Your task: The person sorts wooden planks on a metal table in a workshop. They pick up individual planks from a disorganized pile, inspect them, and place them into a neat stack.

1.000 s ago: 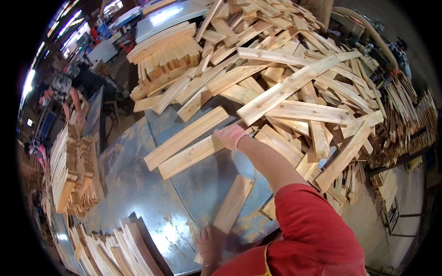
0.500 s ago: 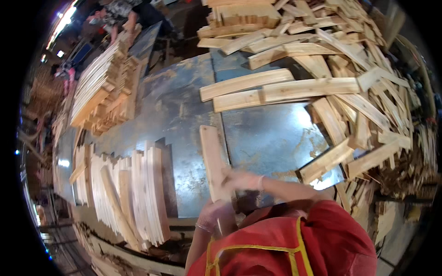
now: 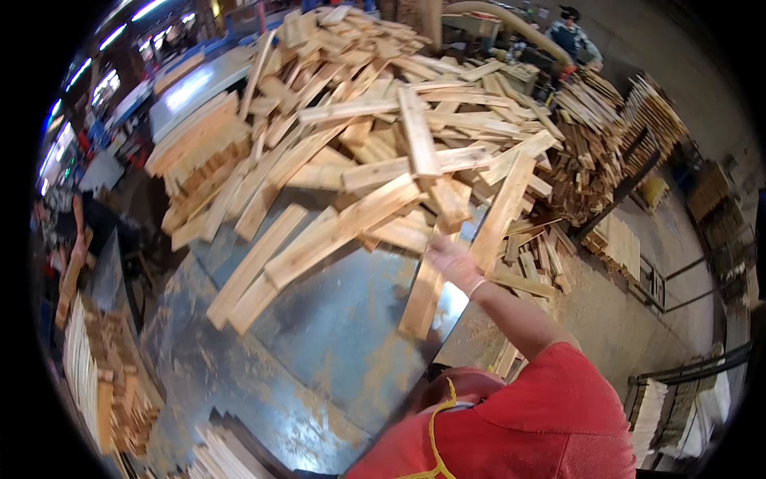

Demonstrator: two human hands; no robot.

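Observation:
My right hand [image 3: 455, 263], in a pale glove, lies over the upper part of a short wooden board [image 3: 421, 307] at the right edge of the metal-topped table [image 3: 343, 311]. Its fingers reach up and left across the wood; they are blurred, so I cannot make out whether they close round it. Another board [image 3: 504, 211] slants upward just right of the hand. Beyond the fingertips, a board end [image 3: 449, 203] juts out of a large heap of loose boards [image 3: 343, 68]. My left hand is not in view.
Two long boards [image 3: 319, 247] lie across the table left of my hand. Neat board stacks stand at far left [image 3: 104, 375] and back left [image 3: 199, 144]. Pale strips [image 3: 227, 455] sit at the lower edge. A person [image 3: 570, 40] is at the back right, another [image 3: 68, 215] at left.
The view has swung to the right. My right hand has left the board it was on in front of me and reached out to the boards at right. My left hand has gone out of view.

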